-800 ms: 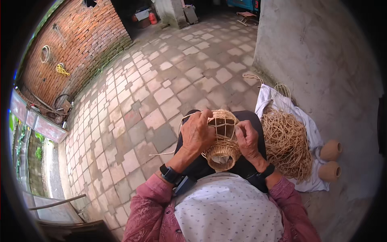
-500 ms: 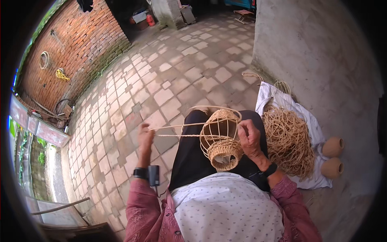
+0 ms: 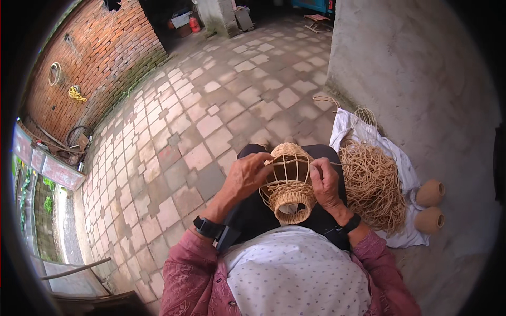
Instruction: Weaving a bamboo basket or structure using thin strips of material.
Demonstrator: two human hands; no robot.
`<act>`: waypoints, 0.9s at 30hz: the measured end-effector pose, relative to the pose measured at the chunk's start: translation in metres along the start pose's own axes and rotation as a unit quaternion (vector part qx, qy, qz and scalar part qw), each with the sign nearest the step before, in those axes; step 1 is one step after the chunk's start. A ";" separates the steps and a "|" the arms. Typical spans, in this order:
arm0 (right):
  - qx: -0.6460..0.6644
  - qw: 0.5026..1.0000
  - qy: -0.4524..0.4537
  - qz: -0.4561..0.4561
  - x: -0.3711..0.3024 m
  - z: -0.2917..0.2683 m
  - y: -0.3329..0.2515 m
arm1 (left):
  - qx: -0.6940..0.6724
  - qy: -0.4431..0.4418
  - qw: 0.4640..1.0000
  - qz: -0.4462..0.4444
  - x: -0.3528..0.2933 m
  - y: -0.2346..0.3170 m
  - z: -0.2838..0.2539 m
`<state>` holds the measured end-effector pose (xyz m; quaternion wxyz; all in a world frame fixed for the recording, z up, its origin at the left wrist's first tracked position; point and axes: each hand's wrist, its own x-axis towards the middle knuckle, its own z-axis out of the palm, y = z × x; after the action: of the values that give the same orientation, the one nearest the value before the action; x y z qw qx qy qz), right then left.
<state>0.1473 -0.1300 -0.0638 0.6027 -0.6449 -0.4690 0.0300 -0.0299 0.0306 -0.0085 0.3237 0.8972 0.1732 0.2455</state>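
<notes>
A partly woven basket [image 3: 287, 190] of tan cord lies across my lap, its round mouth facing me. Woven bands close off both ends, and thin bare ribs span the open middle. At its left side my left hand [image 3: 246, 175] bends over the ribs, fingertips pinching a cord. My right hand [image 3: 327, 185] grips the right side with curled fingers, thumb against the ribs. A strand of cord [image 3: 337, 164] runs out behind it toward the heap. What lies under the right fingers is hidden.
A tangled heap of tan cord [image 3: 371, 181] rests on a white cloth [image 3: 412, 180] at my right. Two clay-coloured rounded pots [image 3: 430, 193] stand beside it, near a grey wall [image 3: 411, 68]. Paving stones [image 3: 174, 142] cover the ground; a brick wall [image 3: 105, 52] rises far left.
My left hand has come in from the far left to the basket, and the stretched cord strands no longer span out to the left. My right hand stays at the basket's right side.
</notes>
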 end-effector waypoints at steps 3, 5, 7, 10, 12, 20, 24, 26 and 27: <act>-0.003 1.000 0.009 -0.006 0.002 -0.001 0.001 | 0.051 -0.033 0.998 0.035 -0.001 0.002 -0.007; 0.002 1.000 0.014 0.007 0.001 -0.004 0.000 | 0.074 0.001 0.997 0.029 -0.014 -0.016 -0.020; 0.009 1.000 0.014 0.005 0.002 -0.005 -0.006 | 0.184 0.098 0.978 -0.005 -0.047 -0.086 -0.053; 0.013 1.000 0.014 0.020 0.001 -0.007 -0.003 | 0.430 0.109 0.866 -0.230 -0.113 -0.152 -0.133; 0.009 0.999 0.008 0.035 0.002 -0.009 -0.003 | 0.468 0.132 0.838 -0.248 -0.116 -0.139 -0.140; -0.074 0.977 -0.141 -0.142 0.036 -0.017 -0.056 | -0.067 0.002 0.984 -0.167 -0.057 0.017 -0.012; -0.069 0.950 -0.258 -0.159 0.044 -0.008 -0.066 | -0.030 0.073 0.990 -0.115 -0.043 0.023 0.001; -0.092 0.940 -0.270 -0.185 0.045 -0.007 -0.066 | -0.016 0.057 0.994 -0.095 -0.042 0.025 -0.004; -0.101 0.939 -0.269 -0.190 0.045 -0.005 -0.066 | 0.001 0.042 0.996 -0.076 -0.044 0.025 -0.005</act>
<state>0.1380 -0.1158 0.0143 0.3805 -0.5689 -0.7279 0.0399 -0.0649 -0.0058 -0.0024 0.3331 0.8706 0.2541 0.2578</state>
